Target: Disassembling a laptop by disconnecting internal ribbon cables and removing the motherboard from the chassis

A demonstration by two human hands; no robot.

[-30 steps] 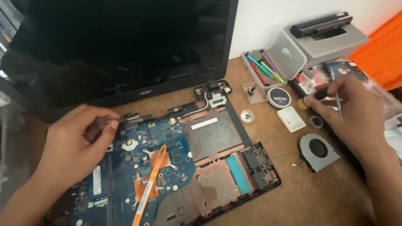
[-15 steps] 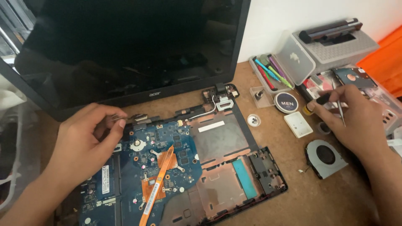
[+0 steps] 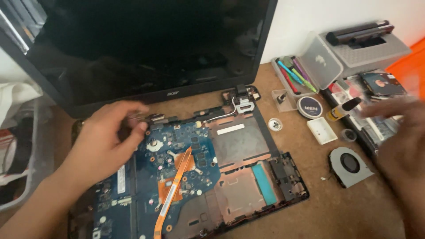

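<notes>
Two hands | L grip (image 3: 113,132) pinches hinge part (image 3: 150,117) | R hand (image 3: 398,132) blurred

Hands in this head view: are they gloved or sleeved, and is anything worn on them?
Both are bare. The left hand shows no glove, ring or watch, and its forearm is uncovered down to the frame edge, with no sleeve in view. The right hand is motion-blurred; no glove or sleeve shows on it, but small items such as a ring cannot be ruled out.

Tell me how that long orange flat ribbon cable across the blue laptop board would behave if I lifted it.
The orange ribbon cable looks thin and flat, so probably floppy and very light. It lies across the blue circuit board, so tugging might tear or crease it.
</notes>
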